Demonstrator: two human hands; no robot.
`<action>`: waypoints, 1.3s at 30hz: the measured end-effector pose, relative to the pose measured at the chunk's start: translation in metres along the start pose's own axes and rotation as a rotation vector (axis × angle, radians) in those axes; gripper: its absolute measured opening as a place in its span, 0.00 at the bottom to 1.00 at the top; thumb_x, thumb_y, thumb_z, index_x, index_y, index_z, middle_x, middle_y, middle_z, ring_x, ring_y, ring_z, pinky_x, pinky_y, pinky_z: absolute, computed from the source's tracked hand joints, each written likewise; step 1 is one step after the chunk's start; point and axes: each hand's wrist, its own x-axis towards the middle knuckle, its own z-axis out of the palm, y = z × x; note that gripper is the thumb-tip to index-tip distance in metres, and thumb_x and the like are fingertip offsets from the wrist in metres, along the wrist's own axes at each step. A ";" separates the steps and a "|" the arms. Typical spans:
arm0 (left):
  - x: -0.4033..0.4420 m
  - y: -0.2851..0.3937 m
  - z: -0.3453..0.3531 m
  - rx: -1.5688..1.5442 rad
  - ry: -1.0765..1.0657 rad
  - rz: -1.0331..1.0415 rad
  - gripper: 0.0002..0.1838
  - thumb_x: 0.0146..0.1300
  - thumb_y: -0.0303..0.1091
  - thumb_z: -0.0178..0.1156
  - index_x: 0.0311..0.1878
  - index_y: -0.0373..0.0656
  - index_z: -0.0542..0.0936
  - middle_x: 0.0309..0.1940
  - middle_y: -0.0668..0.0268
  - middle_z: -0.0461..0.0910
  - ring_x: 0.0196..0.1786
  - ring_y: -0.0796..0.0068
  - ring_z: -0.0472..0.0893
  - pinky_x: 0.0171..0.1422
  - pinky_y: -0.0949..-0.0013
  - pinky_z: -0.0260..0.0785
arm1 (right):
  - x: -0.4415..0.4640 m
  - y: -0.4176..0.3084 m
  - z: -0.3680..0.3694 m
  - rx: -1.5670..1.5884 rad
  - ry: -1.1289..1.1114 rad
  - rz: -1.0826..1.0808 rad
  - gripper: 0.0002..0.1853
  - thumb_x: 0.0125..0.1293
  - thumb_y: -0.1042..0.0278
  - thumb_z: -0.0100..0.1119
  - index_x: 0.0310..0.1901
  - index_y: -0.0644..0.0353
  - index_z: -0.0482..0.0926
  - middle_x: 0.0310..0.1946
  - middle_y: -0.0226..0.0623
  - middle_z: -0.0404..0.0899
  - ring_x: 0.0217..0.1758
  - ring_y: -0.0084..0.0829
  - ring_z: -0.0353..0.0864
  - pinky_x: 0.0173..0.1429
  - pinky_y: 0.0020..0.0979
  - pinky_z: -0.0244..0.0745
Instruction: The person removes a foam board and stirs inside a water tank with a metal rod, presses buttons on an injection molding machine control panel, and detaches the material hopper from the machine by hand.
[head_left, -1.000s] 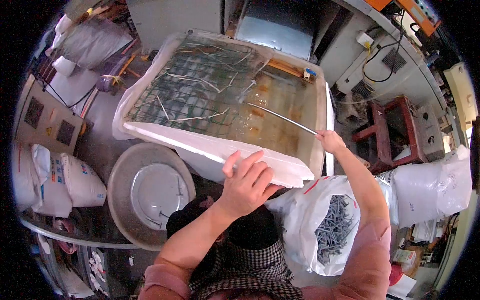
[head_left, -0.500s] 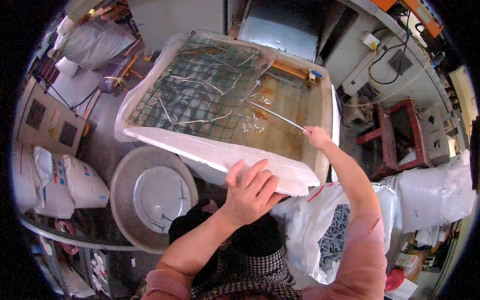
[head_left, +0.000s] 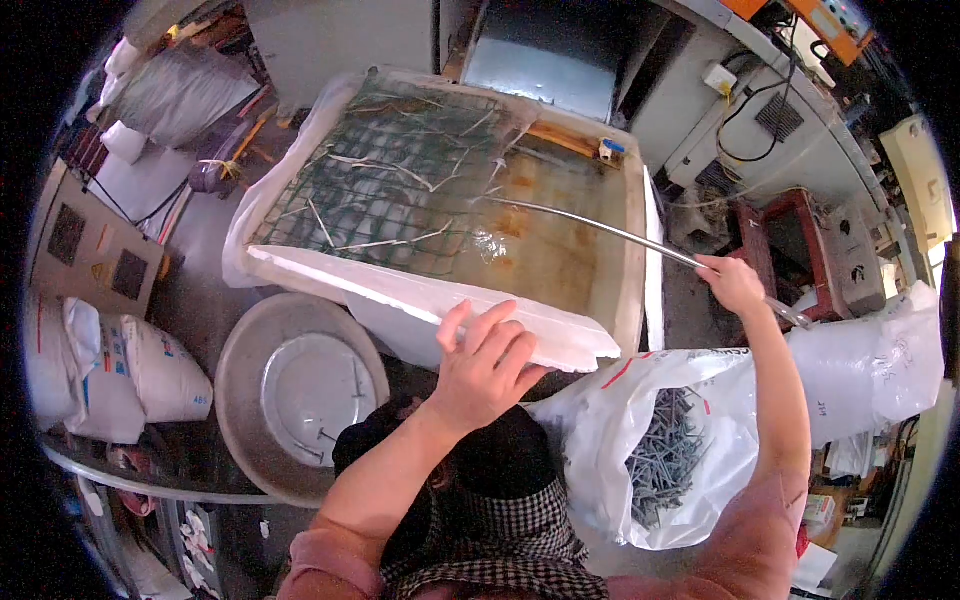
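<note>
My right hand is closed round a thin metal rod, right of the water tub. The rod slants down to the left, its far tip in the water near the edge of a green net. White strips lie on the net. My left hand rests with spread fingers on a white foam board along the tub's near edge. Whether its thumb presses under the board is hard to see.
A round grey basin with a few grey pieces stands at the lower left. An open white bag of grey plastic pieces is at the lower right. Full sacks stand far left; a red frame is at the right.
My right hand has moved right and slightly down along or with the rod, and more of the rod now shows, including its rear end. My left hand stays at the foam board.
</note>
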 end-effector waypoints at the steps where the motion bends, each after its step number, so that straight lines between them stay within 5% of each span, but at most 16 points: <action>1: 0.000 0.000 0.000 -0.002 -0.005 0.001 0.17 0.41 0.43 0.66 0.33 0.46 0.76 0.35 0.70 0.74 0.52 0.66 0.73 0.62 0.49 0.46 | -0.011 0.011 -0.011 -0.021 0.022 0.012 0.15 0.60 0.52 0.53 0.48 0.38 0.78 0.39 0.44 0.79 0.43 0.47 0.77 0.47 0.43 0.72; 8: -0.003 0.004 -0.001 -0.021 0.029 0.005 0.19 0.37 0.41 0.68 0.33 0.45 0.76 0.34 0.70 0.74 0.52 0.66 0.72 0.62 0.49 0.47 | -0.065 0.030 -0.062 -0.077 0.105 0.139 0.15 0.60 0.53 0.53 0.49 0.38 0.77 0.38 0.44 0.79 0.41 0.46 0.78 0.45 0.43 0.73; 39: -0.005 -0.005 -0.009 -0.048 0.019 -0.008 0.18 0.34 0.36 0.68 0.33 0.46 0.76 0.34 0.72 0.74 0.53 0.67 0.71 0.63 0.49 0.46 | -0.008 -0.048 -0.037 -0.063 0.097 0.066 0.16 0.62 0.53 0.49 0.50 0.41 0.77 0.41 0.44 0.78 0.44 0.46 0.78 0.49 0.44 0.72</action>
